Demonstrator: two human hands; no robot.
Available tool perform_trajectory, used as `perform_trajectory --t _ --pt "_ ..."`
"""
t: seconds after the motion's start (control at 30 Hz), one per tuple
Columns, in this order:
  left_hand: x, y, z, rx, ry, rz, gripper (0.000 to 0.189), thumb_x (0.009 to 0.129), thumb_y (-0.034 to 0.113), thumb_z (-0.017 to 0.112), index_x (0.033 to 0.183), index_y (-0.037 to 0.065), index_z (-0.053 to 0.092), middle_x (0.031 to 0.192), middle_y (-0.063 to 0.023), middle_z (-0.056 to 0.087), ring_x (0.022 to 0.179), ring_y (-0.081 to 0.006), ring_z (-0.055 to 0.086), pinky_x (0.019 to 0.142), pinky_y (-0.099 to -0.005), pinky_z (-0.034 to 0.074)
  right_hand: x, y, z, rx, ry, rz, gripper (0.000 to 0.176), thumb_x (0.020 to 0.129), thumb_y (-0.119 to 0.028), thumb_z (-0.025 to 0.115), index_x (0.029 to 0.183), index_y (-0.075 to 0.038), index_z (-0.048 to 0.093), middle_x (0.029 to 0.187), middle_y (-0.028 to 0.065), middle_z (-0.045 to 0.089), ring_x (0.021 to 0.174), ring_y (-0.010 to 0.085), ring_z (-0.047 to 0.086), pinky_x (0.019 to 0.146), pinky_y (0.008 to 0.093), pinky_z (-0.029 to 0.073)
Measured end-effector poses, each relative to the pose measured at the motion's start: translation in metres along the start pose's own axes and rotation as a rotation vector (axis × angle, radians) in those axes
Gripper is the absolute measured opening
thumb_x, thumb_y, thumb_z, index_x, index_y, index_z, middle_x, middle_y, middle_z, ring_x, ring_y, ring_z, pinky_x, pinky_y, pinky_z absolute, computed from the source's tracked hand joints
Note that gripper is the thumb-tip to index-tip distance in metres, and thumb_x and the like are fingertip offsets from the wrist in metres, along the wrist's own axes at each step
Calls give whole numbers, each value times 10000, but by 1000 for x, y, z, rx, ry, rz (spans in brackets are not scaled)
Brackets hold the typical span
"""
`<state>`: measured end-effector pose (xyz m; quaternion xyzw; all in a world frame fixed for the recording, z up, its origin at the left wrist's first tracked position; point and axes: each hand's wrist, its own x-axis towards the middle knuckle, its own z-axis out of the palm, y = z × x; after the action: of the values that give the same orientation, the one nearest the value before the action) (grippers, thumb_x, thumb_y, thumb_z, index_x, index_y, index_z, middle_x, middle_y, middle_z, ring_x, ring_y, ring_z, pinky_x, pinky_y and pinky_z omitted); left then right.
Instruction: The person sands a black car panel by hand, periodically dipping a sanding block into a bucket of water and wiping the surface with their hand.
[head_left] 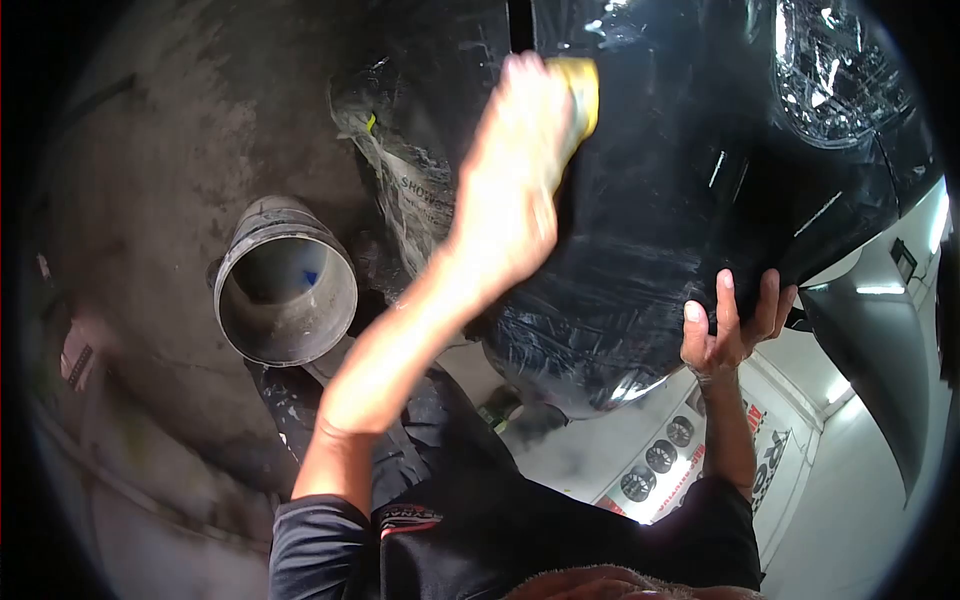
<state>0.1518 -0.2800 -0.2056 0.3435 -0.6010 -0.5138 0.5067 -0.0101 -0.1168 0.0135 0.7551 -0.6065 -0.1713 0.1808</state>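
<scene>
My left hand (515, 180), smeared by motion, is closed around a yellow pad (580, 95) and presses it to the black car body panel (640, 170). The pad's exact kind is blurred. Farther down the same panel, my right hand (728, 325) rests near the lower right edge with its fingers spread and nothing in them. Faint whitish streaks and wet-looking glints show on the dark surface between the hands. A narrow dark gap (521, 25) runs down the panel just above my left hand.
A dirty bucket (290, 340) with cloudy liquid and a small blue piece stands at my left. Printed plastic sheeting (410, 200) hangs beside the panel. A shiny, film-like clear lamp area (840, 80) is at upper right. A dark curved panel (880, 350) and a wheel banner (660, 455) lie beyond.
</scene>
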Motion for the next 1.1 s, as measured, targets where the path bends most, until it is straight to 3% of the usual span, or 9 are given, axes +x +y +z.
perform_trajectory --t 0.1,0.2,0.33,0.37,0.43,0.63,0.7,0.83,1.1 --pt "-132 23 31 144 -467 -47 508 966 154 576 1427 -44 492 1487 -315 424 1427 -502 368 1109 -577 367 0 -2 -4 -8 -17 1 458 915 -260 606 1270 25 663 1488 342 403 1463 447 304 1209 653 200" --pt "-107 13 22 178 -636 -24 558 970 175 568 1459 -63 443 1532 -343 356 1462 -540 282 1130 -644 312 1 -3 -2 6 4 3 480 916 -280 608 1295 8 670 1517 318 373 1470 447 298 1217 638 197" --pt "23 -51 28 13 129 -42 617 948 49 541 1530 -31 353 1558 -332 333 1474 -474 307 1185 -538 309 4 -7 2 16 62 35 465 932 -324 612 1259 0 680 1471 234 471 1464 425 323 1215 641 203" --pt "39 -63 16 -117 8 -106 612 951 33 548 1522 -46 345 1548 -321 351 1468 -459 323 1181 -546 310 3 -6 1 13 56 33 464 932 -323 614 1260 -2 680 1477 239 468 1464 427 322 1216 641 201" --pt "27 -53 20 -31 120 -75 585 962 -49 547 1528 -16 403 1627 -209 329 1535 -345 263 1244 -413 262 2 -6 1 19 46 30 462 932 -322 617 1261 -4 682 1489 249 464 1464 431 320 1217 641 197" --pt "-157 -5 26 -115 -172 -192 712 906 -29 558 1574 -23 310 1630 -335 208 1535 -506 151 1235 -585 126 -1 -5 -1 14 9 57 487 974 -377 616 1300 -20 675 1524 322 358 1476 435 279 1213 631 182" --pt "-103 -20 15 8 -127 -297 606 1006 34 479 1572 -47 280 1624 -328 229 1529 -493 177 1236 -550 183 -1 -5 0 -1 8 55 497 975 -384 618 1297 -11 673 1524 318 353 1479 431 273 1214 633 180" --pt "5 -123 13 -33 296 -424 403 1075 225 471 1380 -28 547 1454 -302 498 1409 -431 429 1193 -435 357 0 -6 2 -21 4 45 499 967 -356 622 1305 8 664 1538 312 345 1490 408 258 1225 616 174" --pt "-82 -63 13 -69 166 -456 447 1069 139 476 1501 26 458 1542 -276 414 1470 -389 354 1215 -451 322 3 -6 0 -31 4 25 508 989 -364 607 1359 -17 635 1573 282 319 1502 407 237 1225 605 182"
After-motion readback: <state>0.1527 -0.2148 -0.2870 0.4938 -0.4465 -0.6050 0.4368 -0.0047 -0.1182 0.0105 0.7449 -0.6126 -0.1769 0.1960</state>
